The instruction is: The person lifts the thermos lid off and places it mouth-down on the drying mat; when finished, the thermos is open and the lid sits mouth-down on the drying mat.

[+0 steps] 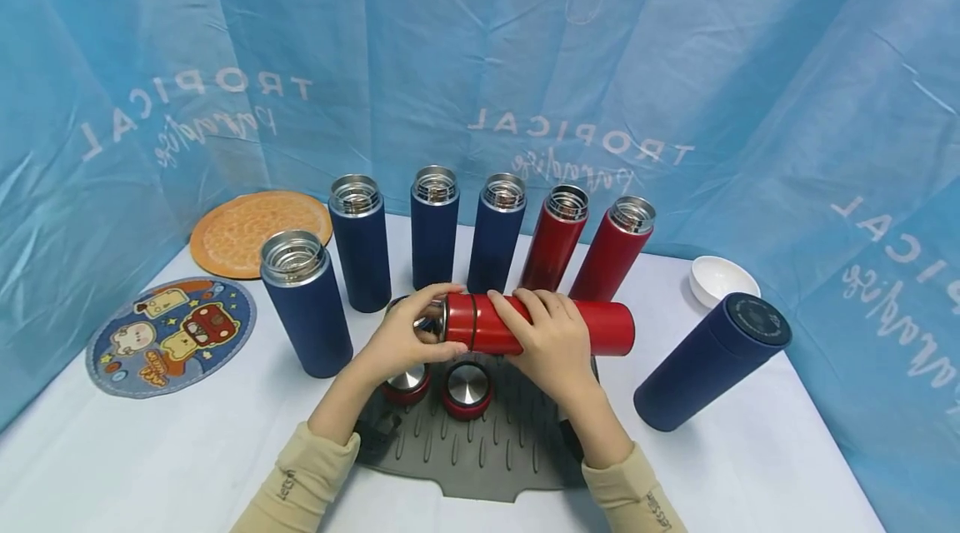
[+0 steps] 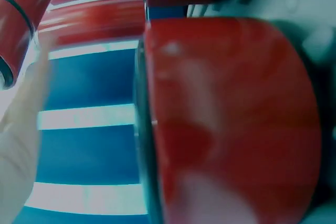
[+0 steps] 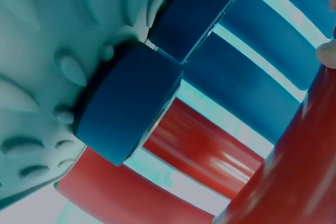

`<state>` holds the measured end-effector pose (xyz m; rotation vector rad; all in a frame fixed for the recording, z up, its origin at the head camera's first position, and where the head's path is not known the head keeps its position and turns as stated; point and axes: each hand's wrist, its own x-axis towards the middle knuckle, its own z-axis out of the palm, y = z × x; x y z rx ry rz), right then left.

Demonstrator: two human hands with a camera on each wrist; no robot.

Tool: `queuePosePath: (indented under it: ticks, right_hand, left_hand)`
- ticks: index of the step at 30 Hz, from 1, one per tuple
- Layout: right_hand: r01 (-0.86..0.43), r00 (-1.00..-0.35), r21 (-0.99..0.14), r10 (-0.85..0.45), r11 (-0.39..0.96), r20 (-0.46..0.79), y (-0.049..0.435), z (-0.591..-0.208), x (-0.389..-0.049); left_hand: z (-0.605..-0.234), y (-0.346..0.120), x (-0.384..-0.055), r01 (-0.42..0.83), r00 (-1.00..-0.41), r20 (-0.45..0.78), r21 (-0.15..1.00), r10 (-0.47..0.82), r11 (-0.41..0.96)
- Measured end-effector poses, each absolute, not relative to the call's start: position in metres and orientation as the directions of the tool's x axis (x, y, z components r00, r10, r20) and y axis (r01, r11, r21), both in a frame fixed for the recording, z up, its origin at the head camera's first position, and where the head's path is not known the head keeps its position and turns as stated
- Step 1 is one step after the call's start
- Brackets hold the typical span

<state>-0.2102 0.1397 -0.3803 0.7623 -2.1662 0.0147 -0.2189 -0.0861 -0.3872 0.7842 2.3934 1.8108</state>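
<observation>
A red thermos [image 1: 603, 328] lies sideways between both hands, over a grey bumpy mat [image 1: 480, 466]. My right hand [image 1: 555, 341] grips its body from above. At the left end, my left hand [image 1: 411, 340] holds the lid [image 1: 459, 321] with thumb and fingers; a dark seam separates lid from body. Just below stand two red lids with steel tops, one [image 1: 408, 379] by the left wrist, the other [image 1: 467, 387] beside it. A large red lid [image 2: 231, 124] fills much of the left wrist view. Blue lids [image 3: 128, 103] on the mat show in the right wrist view.
Open blue thermoses [image 1: 306, 316] and two open red ones [image 1: 613, 254] stand in an arc behind the hands. A capped blue thermos [image 1: 697, 375] and white bowl [image 1: 723, 279] are at right. Left lie a cartoon mat [image 1: 172, 337] and an orange round mat [image 1: 255, 233].
</observation>
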Motion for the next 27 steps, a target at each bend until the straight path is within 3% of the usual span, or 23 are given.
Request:
queuePosePath:
  ticks: [5,8,12,18,27]
  right_hand:
    - [-0.521,-0.51,0.232,-0.517,0.822,0.687,0.1419,-0.3777,-0.21]
    - [-0.527,-0.515,0.223,-0.517,0.82,0.683,0.1428,-0.3783,-0.2101]
    - [-0.539,-0.509,0.218,-0.521,0.813,0.685,0.1428,-0.3797,-0.2106]
    - [-0.542,-0.511,0.225,-0.531,0.809,0.676,0.1414,-0.3796,-0.2069]
    - [-0.553,-0.504,0.24,-0.55,0.798,0.666,0.1403,-0.3815,-0.2061]
  left_hand:
    - [-0.3862,-0.0891,-0.2186,0.524,-0.78,0.403,0.839,0.478,0.147]
    - [-0.3858,-0.0903,-0.2183,0.578,-0.758,0.466,0.804,0.457,0.139]
    - [-0.3846,-0.0913,-0.2177,0.539,-0.803,0.429,0.82,0.413,0.195]
    - [-0.381,-0.0914,-0.2172,0.355,-0.906,0.253,0.891,0.339,0.282]
    - [-0.3785,-0.0915,-0.2182,0.279,-0.914,0.143,0.9,0.38,0.334]
